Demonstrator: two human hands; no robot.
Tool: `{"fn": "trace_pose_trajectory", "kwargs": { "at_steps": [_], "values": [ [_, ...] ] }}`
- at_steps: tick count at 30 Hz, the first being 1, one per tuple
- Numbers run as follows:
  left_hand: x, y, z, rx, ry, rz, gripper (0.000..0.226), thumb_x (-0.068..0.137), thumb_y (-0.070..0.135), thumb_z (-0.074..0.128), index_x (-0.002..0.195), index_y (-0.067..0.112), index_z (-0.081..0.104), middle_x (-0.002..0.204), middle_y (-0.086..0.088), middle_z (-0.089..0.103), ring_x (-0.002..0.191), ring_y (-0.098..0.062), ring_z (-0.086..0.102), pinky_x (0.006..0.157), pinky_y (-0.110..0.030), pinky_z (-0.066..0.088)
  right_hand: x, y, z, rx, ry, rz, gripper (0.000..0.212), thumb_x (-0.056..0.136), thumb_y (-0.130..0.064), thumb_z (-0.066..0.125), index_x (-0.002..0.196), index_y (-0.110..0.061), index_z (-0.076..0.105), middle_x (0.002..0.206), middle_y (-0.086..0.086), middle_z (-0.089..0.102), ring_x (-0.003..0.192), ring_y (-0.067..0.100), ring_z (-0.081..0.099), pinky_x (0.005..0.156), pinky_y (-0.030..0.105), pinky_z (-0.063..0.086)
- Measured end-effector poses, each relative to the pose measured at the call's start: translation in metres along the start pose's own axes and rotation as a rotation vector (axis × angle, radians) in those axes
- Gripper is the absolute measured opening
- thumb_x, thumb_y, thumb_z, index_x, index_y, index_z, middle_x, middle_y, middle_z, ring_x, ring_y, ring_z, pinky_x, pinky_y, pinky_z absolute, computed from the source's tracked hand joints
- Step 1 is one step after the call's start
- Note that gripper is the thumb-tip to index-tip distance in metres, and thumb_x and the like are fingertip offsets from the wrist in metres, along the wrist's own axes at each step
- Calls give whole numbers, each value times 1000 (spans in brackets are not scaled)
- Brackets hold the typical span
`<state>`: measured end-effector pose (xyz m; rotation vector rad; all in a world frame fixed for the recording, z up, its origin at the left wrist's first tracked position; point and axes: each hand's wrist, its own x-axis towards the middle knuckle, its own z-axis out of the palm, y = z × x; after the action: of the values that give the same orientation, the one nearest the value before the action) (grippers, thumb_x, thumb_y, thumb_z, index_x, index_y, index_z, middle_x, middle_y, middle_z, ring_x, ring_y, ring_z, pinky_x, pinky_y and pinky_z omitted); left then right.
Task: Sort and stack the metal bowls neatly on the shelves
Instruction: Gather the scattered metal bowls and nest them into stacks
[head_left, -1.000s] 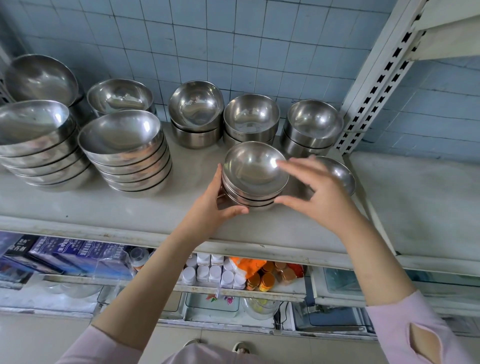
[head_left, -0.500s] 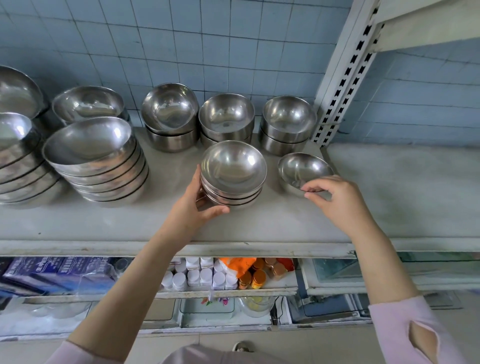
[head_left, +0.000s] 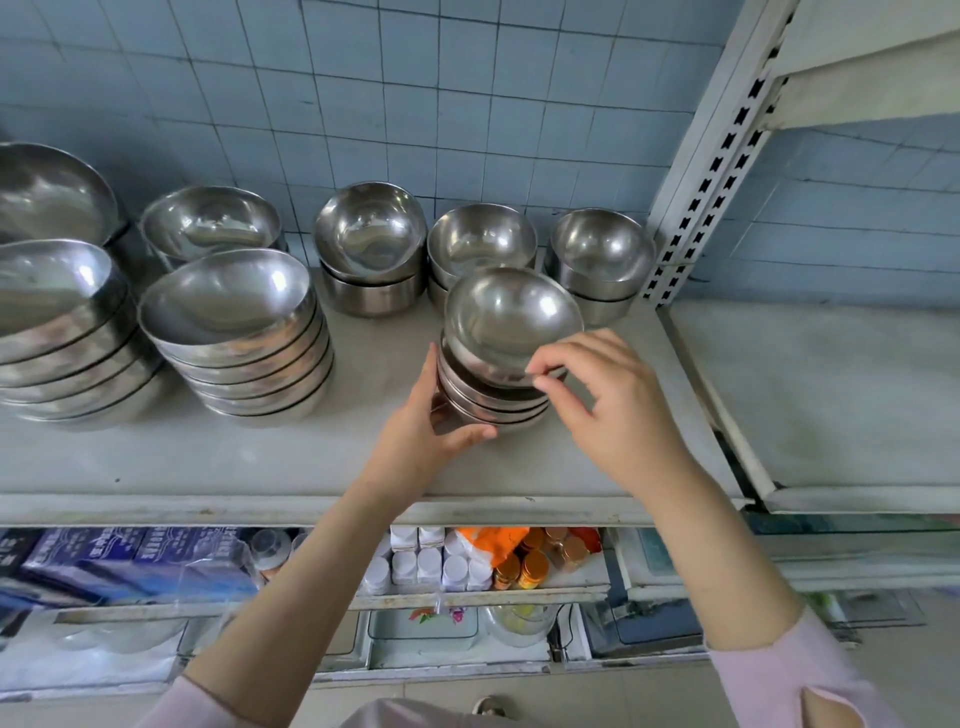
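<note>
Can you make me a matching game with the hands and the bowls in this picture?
Things:
1. left hand
2. right hand
3. tilted top bowl
4. orange-capped jars

Places or states:
A. on the lower shelf
B. pinching a bowl's near rim
C. steadying the side of the small stack
D. sitting crooked on the small stack

Pairs: 1-C, 2-B, 3-D, 4-A
</note>
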<state>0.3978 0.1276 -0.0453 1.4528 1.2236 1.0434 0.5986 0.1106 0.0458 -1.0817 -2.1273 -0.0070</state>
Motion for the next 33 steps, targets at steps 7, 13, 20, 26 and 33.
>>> {"fn": "trace_pose_trajectory", "kwargs": {
  "at_steps": [7, 13, 20, 26, 33],
  "values": [
    [1, -1, 1, 14, 5, -1, 116, 70, 31, 86, 156, 29, 8, 143, 5, 52, 127, -9, 53, 112, -38, 39, -7, 5, 8, -1, -83, 35, 6, 89, -6, 66, 93, -10, 70, 91, -2, 69, 91, 14, 56, 93, 20, 40],
    [1, -1, 2, 41, 13, 0, 116, 71, 31, 86, 156, 29, 7, 141, 2, 55, 126, -11, 54, 111, -35, 40, -7, 3, 3, 63, -84, 100, 14, 87, -10, 71, 101, -14, 72, 106, -7, 71, 110, 10, 57, 101, 15, 36],
    [1, -4, 3, 46, 147, 9, 111, 66, 38, 87, 152, 32, 17, 138, 6, 56, 126, -13, 55, 109, -41, 42, -3, 34, -12, 300, 88, 431, 27, 90, -19, 69, 117, -22, 67, 123, -10, 66, 118, -5, 55, 103, 10, 35],
    [-1, 3, 5, 95, 353, 18, 93, 67, 30, 87, 143, 31, 34, 128, 11, 61, 118, -9, 59, 101, -33, 47, 45, 94, -9, 193, -4, 456, 28, 95, -28, 62, 122, -24, 66, 122, -15, 65, 109, -14, 50, 88, -3, 31],
    [-6, 10, 9, 121, 497, -52, 77, 68, 27, 87, 129, 36, 41, 109, 24, 64, 98, 10, 63, 91, -12, 46, 79, 93, 19, 499, -266, 332, 32, 96, -29, 60, 128, -24, 62, 120, -11, 66, 109, -3, 59, 97, 13, 44]
  ]
}}
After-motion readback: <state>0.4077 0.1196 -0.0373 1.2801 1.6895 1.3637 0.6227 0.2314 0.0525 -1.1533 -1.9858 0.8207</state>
